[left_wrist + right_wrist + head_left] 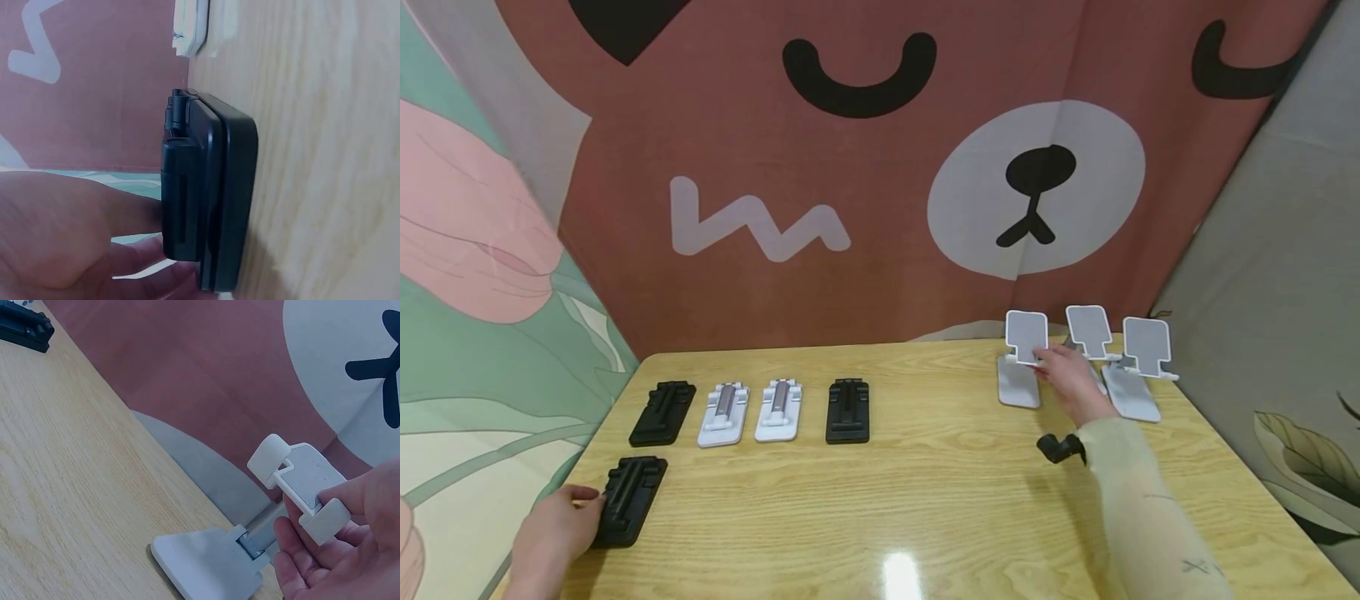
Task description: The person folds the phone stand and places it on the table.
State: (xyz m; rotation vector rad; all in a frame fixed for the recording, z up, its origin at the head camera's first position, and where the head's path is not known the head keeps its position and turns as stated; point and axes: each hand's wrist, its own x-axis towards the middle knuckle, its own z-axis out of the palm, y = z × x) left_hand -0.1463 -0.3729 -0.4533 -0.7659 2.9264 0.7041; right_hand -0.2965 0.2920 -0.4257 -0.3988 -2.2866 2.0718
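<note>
Gripping a folded black phone stand at its outer edge with the left hand, setting the thumb against the hinged part on top and the other fingers at the side. Not being able to tell about full contact between its base and the wooden table. Pinching an unfolded white phone stand by its raised plate with the right hand, pressing the thumb on the grey pad and curling the fingers behind, with the base resting on the table just left of the hand. Holding the two hands well apart, having the right farther out across the table.

Having another black phone stand just beyond the left hand, folded too. Continuing from there toward the right hand, passing a folded white phone stand, its white neighbour and a farther black phone stand between the hands. Having a middle unfolded stand just beyond the right hand, partly hiding its base behind that hand, and a rightmost unfolded stand just to the right. Wearing a pale sleeve and a black wrist mount behind the right hand. Facing a bear-print cloth beyond both hands.
</note>
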